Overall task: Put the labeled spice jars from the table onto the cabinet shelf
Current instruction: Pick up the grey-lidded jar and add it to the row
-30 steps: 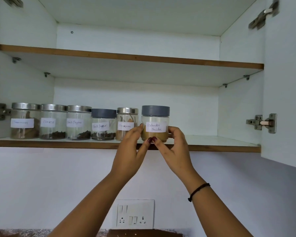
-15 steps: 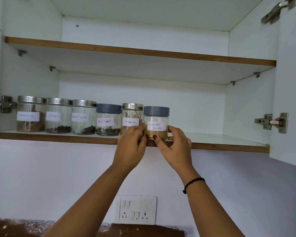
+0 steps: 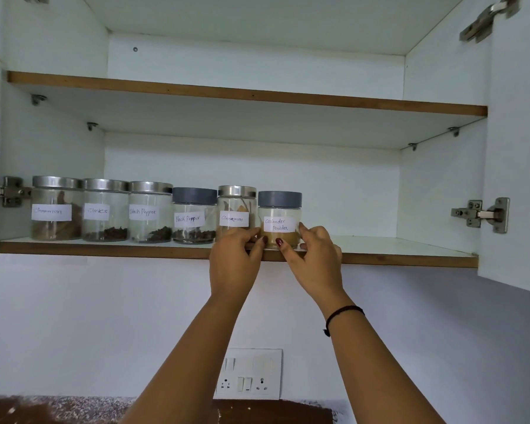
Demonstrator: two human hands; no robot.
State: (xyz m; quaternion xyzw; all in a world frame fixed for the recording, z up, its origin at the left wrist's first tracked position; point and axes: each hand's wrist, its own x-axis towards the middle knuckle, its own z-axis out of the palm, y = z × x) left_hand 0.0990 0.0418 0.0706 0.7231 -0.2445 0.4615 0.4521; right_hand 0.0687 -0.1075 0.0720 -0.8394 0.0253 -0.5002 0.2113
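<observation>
A grey-lidded jar labeled coriander powder stands on the lower cabinet shelf, at the right end of a row of jars. My left hand and my right hand both grip its base from the front. To its left stand a steel-lidded cinnamon jar, a grey-lidded black pepper jar, a steel-lidded black pepper jar, a cloves jar and another cinnamon jar.
The upper shelf is bare. An open cabinet door hangs at the right with hinges. A switch and socket plate is on the wall below. A brown counter edge shows at the bottom.
The coriander powder jar went from held just above the shelf edge to standing on the shelf beside the cinnamon jar. Both hands stayed on it.
</observation>
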